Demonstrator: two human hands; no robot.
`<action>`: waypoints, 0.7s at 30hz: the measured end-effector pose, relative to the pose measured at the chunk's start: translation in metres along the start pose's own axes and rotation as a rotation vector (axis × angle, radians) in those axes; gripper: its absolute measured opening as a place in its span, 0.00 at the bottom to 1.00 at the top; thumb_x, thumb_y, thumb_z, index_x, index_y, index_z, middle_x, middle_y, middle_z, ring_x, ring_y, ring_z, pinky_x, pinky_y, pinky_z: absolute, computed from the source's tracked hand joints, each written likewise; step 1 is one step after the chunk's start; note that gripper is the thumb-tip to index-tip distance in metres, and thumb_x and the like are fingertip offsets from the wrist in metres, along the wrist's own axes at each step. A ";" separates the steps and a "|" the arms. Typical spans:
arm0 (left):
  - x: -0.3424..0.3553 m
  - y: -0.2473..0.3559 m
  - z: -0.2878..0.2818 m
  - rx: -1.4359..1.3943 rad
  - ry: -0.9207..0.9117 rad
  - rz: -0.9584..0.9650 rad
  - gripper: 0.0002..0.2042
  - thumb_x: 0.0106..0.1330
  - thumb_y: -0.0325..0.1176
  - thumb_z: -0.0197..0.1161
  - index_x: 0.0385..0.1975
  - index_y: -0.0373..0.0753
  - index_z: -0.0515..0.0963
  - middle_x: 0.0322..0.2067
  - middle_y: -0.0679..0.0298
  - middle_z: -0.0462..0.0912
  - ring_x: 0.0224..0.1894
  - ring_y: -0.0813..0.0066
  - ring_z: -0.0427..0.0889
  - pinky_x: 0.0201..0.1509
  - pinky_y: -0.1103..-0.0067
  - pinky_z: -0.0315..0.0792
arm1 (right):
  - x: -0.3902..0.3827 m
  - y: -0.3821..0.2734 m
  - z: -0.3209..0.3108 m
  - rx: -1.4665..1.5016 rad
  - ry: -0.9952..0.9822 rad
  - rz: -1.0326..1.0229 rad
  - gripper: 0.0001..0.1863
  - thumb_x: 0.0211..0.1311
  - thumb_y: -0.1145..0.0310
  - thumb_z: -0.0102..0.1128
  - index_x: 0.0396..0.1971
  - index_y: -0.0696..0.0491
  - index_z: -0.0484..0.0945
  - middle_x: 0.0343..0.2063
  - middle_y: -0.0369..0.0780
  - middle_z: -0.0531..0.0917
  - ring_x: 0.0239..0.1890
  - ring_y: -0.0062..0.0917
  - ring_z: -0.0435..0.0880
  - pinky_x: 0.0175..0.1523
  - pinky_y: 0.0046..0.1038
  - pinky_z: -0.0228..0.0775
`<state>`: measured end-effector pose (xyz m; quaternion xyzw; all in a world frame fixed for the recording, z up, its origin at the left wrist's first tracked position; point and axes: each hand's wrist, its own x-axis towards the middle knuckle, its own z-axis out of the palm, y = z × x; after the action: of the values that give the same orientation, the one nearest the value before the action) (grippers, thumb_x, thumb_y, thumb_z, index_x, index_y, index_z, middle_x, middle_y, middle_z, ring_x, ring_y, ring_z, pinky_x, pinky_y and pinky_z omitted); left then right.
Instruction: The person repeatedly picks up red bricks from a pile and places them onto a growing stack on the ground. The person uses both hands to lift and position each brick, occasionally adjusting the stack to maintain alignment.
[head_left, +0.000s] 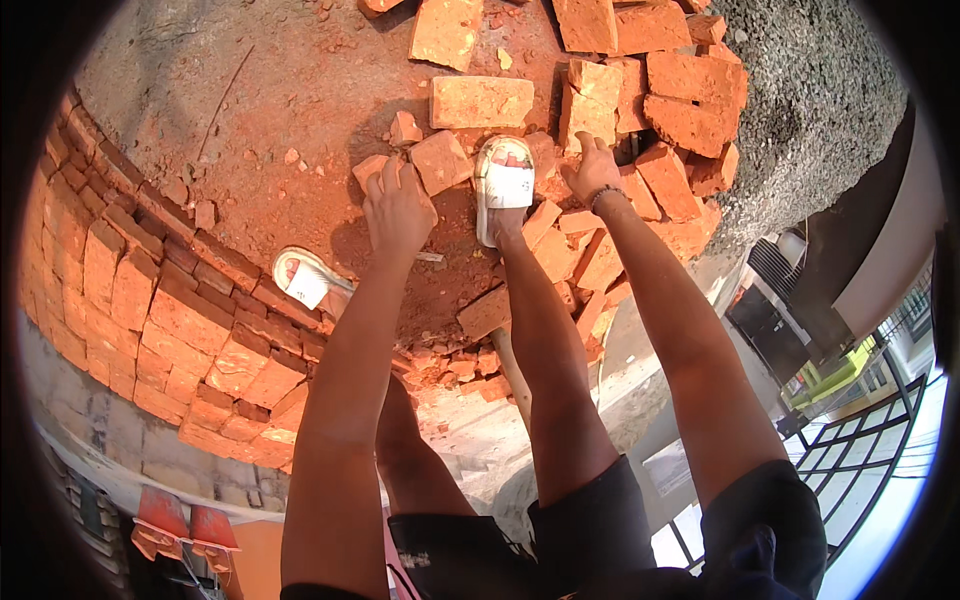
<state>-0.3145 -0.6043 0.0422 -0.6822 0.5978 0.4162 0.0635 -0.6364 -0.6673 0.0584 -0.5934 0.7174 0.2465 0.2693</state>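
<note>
My left hand [398,208] has its fingers bent over a broken brick [364,172] and appears to grip it; the thumb is hidden. Beside it lies another orange brick piece [440,160]. My right hand [592,174], with a bracelet at the wrist, is open, fingertips at the lower end of an upright brick [585,100] in a loose pile. Between my hands is my right foot in a white slide sandal [503,188]; my left sandal [308,283] is lower left.
Stacked bricks [185,330] curve along the left. A loose pile [690,90] spreads at upper right, with a single brick [480,100] on reddish dirt [250,140]. Grey gravel [800,120] lies at right. A dark grid railing [860,450] shows at lower right.
</note>
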 end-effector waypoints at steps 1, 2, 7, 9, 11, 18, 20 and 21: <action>0.020 0.020 0.010 0.050 0.002 0.051 0.31 0.60 0.32 0.68 0.66 0.38 0.68 0.69 0.55 0.62 0.71 0.49 0.60 0.72 0.57 0.62 | 0.014 0.013 0.007 0.114 0.032 0.063 0.37 0.56 0.59 0.71 0.63 0.56 0.68 0.57 0.53 0.76 0.63 0.48 0.74 0.67 0.43 0.69; 0.043 0.040 0.019 0.103 0.017 0.107 0.31 0.61 0.31 0.66 0.66 0.38 0.67 0.70 0.56 0.61 0.71 0.49 0.60 0.72 0.56 0.61 | 0.029 0.025 0.011 0.168 -0.009 0.179 0.44 0.54 0.53 0.75 0.66 0.57 0.63 0.59 0.56 0.73 0.64 0.51 0.71 0.67 0.45 0.67; 0.160 0.100 0.057 0.543 0.197 0.396 0.43 0.62 0.35 0.71 0.75 0.44 0.54 0.75 0.57 0.54 0.76 0.52 0.53 0.76 0.53 0.54 | 0.075 0.054 0.021 0.310 0.205 0.321 0.66 0.45 0.44 0.81 0.75 0.54 0.45 0.66 0.59 0.60 0.69 0.53 0.62 0.68 0.50 0.64; 0.180 0.104 0.070 0.702 0.119 0.388 0.42 0.64 0.34 0.68 0.76 0.45 0.51 0.74 0.58 0.55 0.75 0.54 0.55 0.75 0.53 0.55 | 0.087 0.048 0.022 0.357 0.172 0.364 0.69 0.45 0.42 0.81 0.77 0.53 0.41 0.66 0.60 0.58 0.70 0.52 0.59 0.68 0.52 0.61; 0.191 0.104 0.077 0.809 0.070 0.374 0.41 0.66 0.33 0.65 0.77 0.46 0.50 0.72 0.59 0.57 0.74 0.57 0.57 0.74 0.53 0.57 | 0.097 0.035 0.026 0.375 0.145 0.405 0.71 0.44 0.41 0.81 0.78 0.52 0.38 0.67 0.60 0.57 0.71 0.52 0.57 0.67 0.54 0.59; 0.185 0.108 0.063 0.841 -0.069 0.367 0.44 0.63 0.32 0.66 0.77 0.46 0.49 0.65 0.58 0.64 0.70 0.59 0.63 0.70 0.56 0.62 | 0.113 0.031 0.047 0.222 0.181 0.440 0.66 0.45 0.50 0.81 0.78 0.46 0.42 0.62 0.58 0.60 0.60 0.49 0.62 0.63 0.53 0.56; 0.188 0.116 0.056 0.843 -0.188 0.317 0.50 0.56 0.36 0.72 0.78 0.45 0.47 0.65 0.56 0.63 0.69 0.58 0.63 0.71 0.58 0.62 | 0.110 0.041 0.042 0.273 0.175 0.367 0.66 0.45 0.50 0.81 0.77 0.46 0.43 0.61 0.58 0.61 0.61 0.50 0.62 0.62 0.54 0.58; 0.188 0.120 0.051 0.840 -0.210 0.313 0.54 0.53 0.37 0.75 0.78 0.45 0.46 0.65 0.55 0.63 0.69 0.57 0.63 0.71 0.59 0.62 | 0.106 0.047 0.038 0.288 0.133 0.351 0.65 0.45 0.49 0.80 0.77 0.46 0.43 0.61 0.58 0.62 0.61 0.50 0.62 0.62 0.54 0.58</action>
<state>-0.4553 -0.7505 -0.0627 -0.4529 0.8008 0.2095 0.3311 -0.6947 -0.7104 -0.0399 -0.4302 0.8534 0.1450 0.2561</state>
